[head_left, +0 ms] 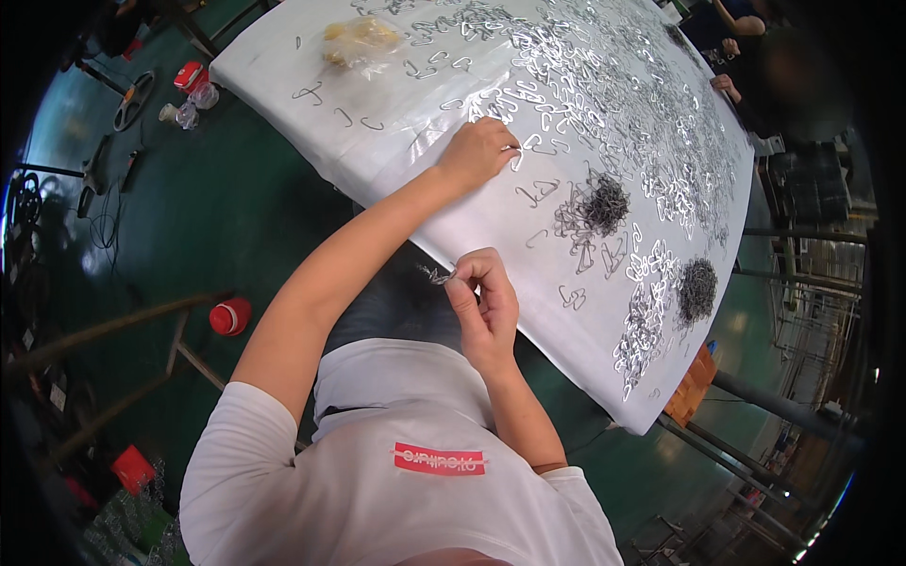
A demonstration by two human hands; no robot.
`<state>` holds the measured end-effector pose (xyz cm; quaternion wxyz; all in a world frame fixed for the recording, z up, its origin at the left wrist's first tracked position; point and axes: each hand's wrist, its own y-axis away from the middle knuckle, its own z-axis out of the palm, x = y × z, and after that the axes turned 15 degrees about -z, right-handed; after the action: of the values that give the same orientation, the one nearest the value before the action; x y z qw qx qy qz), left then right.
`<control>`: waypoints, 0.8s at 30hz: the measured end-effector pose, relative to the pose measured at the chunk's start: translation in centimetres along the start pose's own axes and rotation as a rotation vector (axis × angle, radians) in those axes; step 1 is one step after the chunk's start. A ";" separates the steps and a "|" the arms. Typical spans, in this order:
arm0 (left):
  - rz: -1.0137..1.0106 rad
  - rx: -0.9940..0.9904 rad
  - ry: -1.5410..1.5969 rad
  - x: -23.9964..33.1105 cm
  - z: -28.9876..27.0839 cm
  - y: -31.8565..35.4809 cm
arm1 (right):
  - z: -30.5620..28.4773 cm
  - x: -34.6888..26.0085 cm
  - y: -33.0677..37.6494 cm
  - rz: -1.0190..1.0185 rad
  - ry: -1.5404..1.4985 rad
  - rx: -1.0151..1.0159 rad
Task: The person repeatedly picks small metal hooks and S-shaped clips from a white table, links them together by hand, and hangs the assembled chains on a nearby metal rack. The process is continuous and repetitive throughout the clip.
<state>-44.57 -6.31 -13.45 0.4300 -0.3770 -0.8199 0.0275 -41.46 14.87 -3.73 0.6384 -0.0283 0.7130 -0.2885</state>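
Left hand touches metal clips; right hand pinches springs.

I wear a white short-sleeved T-shirt; the sleeves end above my elbows, leaving both forearms bare. A small red rectangular patch with pale lettering sits on the chest. My left hand and right hand are ungloved. No watch, ring or wristband is visible on either.
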 end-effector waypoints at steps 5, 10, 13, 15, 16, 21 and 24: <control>0.247 -0.148 -0.123 0.3 1.5 -1.0 | -0.4 -0.3 0.4 -0.018 0.008 -0.007; 0.316 -0.375 -0.391 -0.2 0.5 -2.5 | -0.6 -0.8 0.8 0.000 0.023 -0.012; 0.249 -0.429 -0.363 -0.1 -0.6 -3.2 | -0.6 -1.0 1.0 0.018 0.037 -0.005; 0.163 -0.420 -0.313 0.3 -1.7 -3.1 | -0.7 -0.9 1.0 0.000 0.060 0.000; 0.106 -0.375 -0.243 0.6 -2.5 -2.6 | -0.7 -0.7 1.0 -0.018 0.074 0.005; -0.382 -0.229 0.327 3.9 -7.6 3.2 | -0.9 -0.1 1.1 -0.037 0.098 0.024; -0.557 -0.214 0.553 6.8 -10.8 7.4 | -0.9 0.2 1.0 -0.038 0.100 0.048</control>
<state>-34.67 0.31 -4.78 0.5836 -0.1762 -0.7425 -0.2777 -41.98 15.91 -4.35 0.5969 -0.0119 0.7363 -0.3185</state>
